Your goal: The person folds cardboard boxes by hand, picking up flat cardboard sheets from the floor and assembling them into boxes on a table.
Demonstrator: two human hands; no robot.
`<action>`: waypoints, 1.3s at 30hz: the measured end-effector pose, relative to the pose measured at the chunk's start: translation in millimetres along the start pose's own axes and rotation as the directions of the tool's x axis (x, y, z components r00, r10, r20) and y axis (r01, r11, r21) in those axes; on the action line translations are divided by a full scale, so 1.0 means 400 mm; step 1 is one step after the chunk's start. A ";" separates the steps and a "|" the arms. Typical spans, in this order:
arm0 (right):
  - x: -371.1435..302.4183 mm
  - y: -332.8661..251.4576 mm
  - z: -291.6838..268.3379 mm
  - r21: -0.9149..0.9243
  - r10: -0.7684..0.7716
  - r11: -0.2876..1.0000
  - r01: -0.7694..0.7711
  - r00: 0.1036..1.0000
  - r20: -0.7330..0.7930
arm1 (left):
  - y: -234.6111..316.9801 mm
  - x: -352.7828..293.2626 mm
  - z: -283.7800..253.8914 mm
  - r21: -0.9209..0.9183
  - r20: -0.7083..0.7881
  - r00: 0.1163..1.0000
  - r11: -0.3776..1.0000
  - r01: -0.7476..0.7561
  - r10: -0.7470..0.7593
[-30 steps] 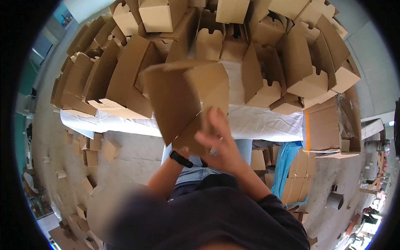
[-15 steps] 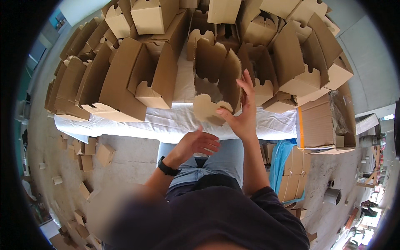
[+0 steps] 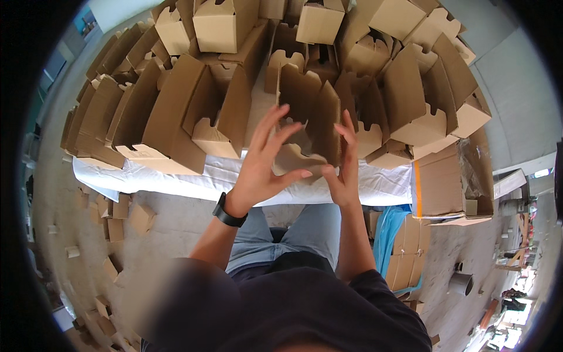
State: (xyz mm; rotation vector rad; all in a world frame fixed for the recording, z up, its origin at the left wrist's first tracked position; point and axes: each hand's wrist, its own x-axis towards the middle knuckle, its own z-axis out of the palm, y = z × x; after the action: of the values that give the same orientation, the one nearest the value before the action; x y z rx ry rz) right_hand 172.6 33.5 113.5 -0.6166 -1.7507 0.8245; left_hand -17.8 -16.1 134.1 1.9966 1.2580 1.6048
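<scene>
Between open left hand [image 3: 261, 167] and right hand [image 3: 346, 170], cardboard box [image 3: 308, 126].

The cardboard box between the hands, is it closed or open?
Open: the cardboard box shows its hollow inside, flaps loose, between the left hand and right hand.

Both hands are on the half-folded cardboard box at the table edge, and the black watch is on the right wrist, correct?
Not quite. In the head view the black watch is on the left wrist. Both the left hand and right hand are on the half-folded cardboard box.
</scene>
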 end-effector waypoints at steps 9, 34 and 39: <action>0.013 -0.057 -0.001 -0.161 0.158 0.970 -0.183 0.975 -0.155 | -0.010 0.013 -0.042 0.109 0.065 0.991 0.986 -0.124 0.117; 0.239 -0.073 0.016 -0.766 0.014 0.622 0.160 0.976 0.216 | 0.035 -0.040 -0.083 0.146 0.193 0.970 0.973 -0.177 0.148; 0.293 -0.040 -0.008 -0.805 -0.210 0.459 0.376 0.926 0.313 | 0.029 -0.037 -0.086 0.081 0.196 0.970 0.983 -0.164 0.146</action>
State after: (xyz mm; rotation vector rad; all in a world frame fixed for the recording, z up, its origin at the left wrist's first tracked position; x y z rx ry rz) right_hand 138.9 111.1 196.3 -0.8485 -2.3162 -0.3565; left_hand -43.5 -44.0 144.4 2.2974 1.1529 1.4015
